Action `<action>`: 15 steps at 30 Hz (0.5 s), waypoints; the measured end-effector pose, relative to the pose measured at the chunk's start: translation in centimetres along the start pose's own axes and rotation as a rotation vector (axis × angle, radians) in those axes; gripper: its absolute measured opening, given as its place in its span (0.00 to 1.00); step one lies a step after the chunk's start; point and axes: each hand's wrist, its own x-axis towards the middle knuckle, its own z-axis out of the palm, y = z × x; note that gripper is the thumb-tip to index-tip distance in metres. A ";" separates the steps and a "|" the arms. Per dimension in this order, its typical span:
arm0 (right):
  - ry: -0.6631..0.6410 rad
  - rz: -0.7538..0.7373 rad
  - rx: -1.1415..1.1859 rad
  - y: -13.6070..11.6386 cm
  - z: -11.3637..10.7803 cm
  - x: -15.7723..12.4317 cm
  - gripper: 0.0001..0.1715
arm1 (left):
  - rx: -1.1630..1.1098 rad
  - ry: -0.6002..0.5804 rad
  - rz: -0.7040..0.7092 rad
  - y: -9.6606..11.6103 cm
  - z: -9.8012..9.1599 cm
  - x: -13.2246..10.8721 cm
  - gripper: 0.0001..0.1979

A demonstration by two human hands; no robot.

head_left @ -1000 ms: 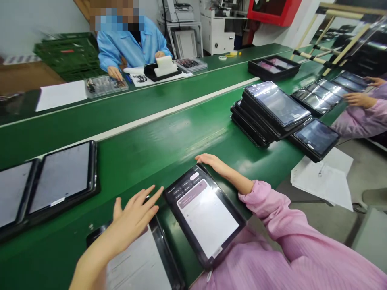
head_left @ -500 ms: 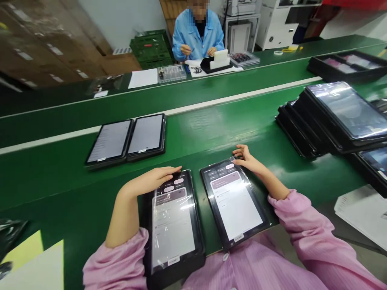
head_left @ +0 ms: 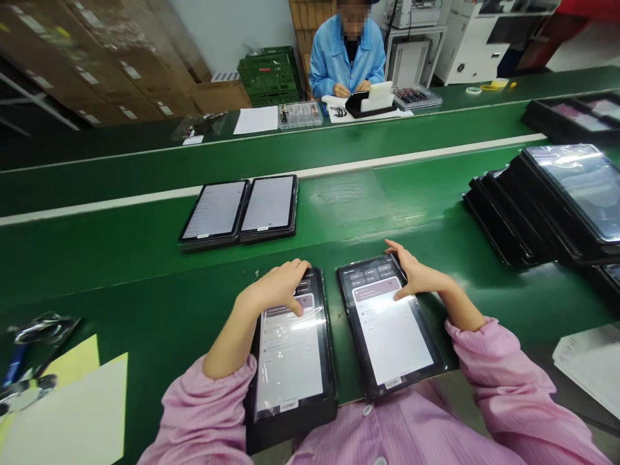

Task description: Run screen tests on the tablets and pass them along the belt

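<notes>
Two tablets with lit screens lie side by side at the bench's near edge. My left hand (head_left: 278, 287) rests over the top of the left tablet (head_left: 290, 361), thumb over its screen and fingers at the far edge; it is open. The left tablet sits higher, on a thick black base or stack. My right hand (head_left: 414, 274) is at the upper right corner of the right tablet (head_left: 394, 336), its thumb touching or just above the screen and its fingers spread past the far edge; it too is open. Clear film glints over both tablets.
Two more tablets (head_left: 216, 210) lie beyond on the green bench. Stacked tablets (head_left: 576, 187) stand at right. Yellow and white sheets (head_left: 72, 407) and a tool with a blue handle (head_left: 17, 365) lie at left. Opposite sits a person in blue (head_left: 346, 55).
Both thumbs have come down over the upper screens of the tablets. My left hand has shifted over its tablet's top. The view has swung slightly left. The person opposite has brought their hands together.
</notes>
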 end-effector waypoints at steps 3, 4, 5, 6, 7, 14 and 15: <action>0.245 0.138 0.186 1.2 -0.1 1.2 0.56 | -0.035 0.089 -0.076 -0.9 -0.9 0.7 0.23; 0.335 0.188 0.242 1.6 -0.2 1.6 0.50 | -0.030 0.188 -0.141 -1.4 -1.4 0.8 0.17; 0.417 0.225 0.273 1.8 -0.4 1.9 0.45 | -0.012 0.321 -0.215 -1.8 -1.8 0.8 0.14; 0.480 0.241 0.276 1.7 -0.5 1.9 0.40 | 0.007 0.463 -0.281 -2.1 -2.2 0.6 0.13; 0.527 0.236 0.250 1.4 -0.5 1.7 0.37 | 0.015 0.591 -0.322 -2.3 -2.4 0.1 0.15; 0.437 -0.066 -0.617 -4.4 2.7 -7.2 0.19 | -0.039 0.632 0.049 2.4 4.6 -8.3 0.22; 0.388 -0.083 -0.692 -4.9 3.3 -8.7 0.19 | -0.029 0.652 0.076 3.3 6.6 -9.4 0.22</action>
